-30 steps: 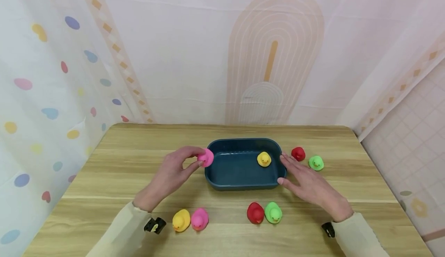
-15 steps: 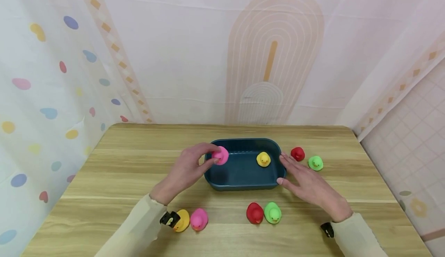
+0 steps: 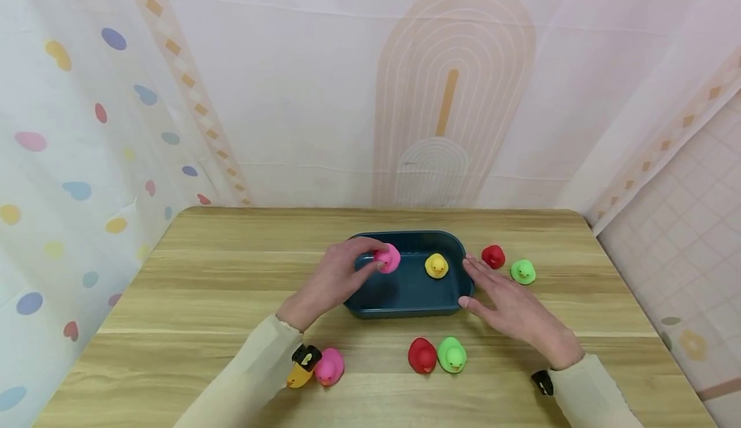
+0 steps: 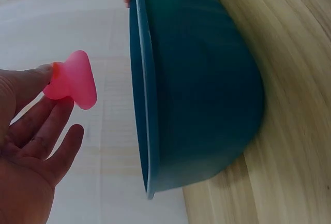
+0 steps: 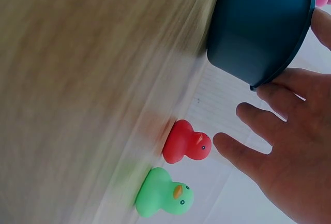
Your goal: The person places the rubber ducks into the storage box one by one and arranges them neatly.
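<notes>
Between thumb and fingertips my left hand [image 3: 338,272] pinches a pink rubber duck [image 3: 388,259], held over the left part of a dark teal basin [image 3: 405,313]. The left wrist view shows the pink duck [image 4: 77,81] above the level of the basin's rim [image 4: 147,105]. Inside the basin, toward its right end, sits a yellow rubber duck [image 3: 437,266]. My right hand [image 3: 515,306] rests at the basin's right rim with fingers extended; in the right wrist view its fingertips [image 5: 271,92] touch the rim.
A red duck [image 3: 493,257] and a green duck [image 3: 523,272] stand right of the basin. In front are another red duck [image 3: 422,356], green duck [image 3: 452,355] and pink duck [image 3: 329,367]. A yellow duck [image 3: 299,376] is partly hidden by the left wrist strap. A patterned curtain hangs behind the wooden table.
My left hand has carried the pink duck rightward from the basin's left rim to over its inside. The right hand has stayed at the right rim.
</notes>
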The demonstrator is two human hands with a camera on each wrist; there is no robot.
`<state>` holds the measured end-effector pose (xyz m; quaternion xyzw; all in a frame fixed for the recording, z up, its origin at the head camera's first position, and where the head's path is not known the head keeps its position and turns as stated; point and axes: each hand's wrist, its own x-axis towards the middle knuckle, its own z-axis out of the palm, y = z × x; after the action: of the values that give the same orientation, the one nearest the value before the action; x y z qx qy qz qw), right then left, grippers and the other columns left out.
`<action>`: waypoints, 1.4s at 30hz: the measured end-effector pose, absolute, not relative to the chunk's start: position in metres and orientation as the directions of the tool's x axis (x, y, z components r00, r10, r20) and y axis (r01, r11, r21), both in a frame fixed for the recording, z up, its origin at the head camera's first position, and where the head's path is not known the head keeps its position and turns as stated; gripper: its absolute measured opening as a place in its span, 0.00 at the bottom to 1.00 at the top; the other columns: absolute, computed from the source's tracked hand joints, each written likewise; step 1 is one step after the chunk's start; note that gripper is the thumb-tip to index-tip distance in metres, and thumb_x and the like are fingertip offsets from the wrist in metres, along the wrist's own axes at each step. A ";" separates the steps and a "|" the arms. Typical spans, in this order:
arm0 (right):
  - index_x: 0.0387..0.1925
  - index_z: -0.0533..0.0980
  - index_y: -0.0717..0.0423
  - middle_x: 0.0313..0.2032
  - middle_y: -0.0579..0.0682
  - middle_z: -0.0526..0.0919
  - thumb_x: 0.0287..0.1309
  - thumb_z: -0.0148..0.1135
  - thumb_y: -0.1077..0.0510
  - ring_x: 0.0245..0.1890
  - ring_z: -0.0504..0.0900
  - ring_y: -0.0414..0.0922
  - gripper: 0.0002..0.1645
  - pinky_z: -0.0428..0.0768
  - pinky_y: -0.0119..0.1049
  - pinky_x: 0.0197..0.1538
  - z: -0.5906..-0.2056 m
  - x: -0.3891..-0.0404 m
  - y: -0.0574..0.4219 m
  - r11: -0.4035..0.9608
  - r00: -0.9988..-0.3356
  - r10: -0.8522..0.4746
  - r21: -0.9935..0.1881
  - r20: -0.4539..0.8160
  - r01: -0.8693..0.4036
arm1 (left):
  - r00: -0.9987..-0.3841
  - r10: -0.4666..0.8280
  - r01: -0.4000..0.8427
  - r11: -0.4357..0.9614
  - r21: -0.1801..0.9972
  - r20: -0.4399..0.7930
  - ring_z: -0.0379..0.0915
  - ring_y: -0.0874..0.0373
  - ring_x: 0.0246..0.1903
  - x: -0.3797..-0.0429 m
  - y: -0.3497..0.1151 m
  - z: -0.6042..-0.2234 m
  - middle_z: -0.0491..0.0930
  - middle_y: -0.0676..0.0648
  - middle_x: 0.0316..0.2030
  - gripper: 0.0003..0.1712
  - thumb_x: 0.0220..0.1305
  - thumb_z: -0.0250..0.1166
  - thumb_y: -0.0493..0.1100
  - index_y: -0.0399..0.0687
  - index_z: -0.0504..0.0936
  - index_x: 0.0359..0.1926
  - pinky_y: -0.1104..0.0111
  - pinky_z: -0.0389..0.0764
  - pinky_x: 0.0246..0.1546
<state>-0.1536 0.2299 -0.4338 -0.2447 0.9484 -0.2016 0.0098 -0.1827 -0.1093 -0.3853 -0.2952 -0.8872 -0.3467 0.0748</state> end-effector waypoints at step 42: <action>0.79 0.59 0.60 0.79 0.57 0.57 0.75 0.53 0.34 0.77 0.60 0.59 0.47 0.67 0.60 0.72 -0.435 -0.153 0.230 0.799 -0.882 -0.465 -0.393 0.073 -0.454 | -0.914 0.405 0.337 0.698 0.631 0.041 0.77 0.50 0.44 -0.225 -0.039 -0.414 0.85 0.43 0.48 0.13 0.70 0.69 0.37 0.41 0.85 0.54 0.59 0.82 0.52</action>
<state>-0.1529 0.2303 -0.4350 -0.2423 0.9484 -0.2039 0.0135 -0.2253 -0.0387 -0.4141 -0.2016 -0.9201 -0.3321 -0.0506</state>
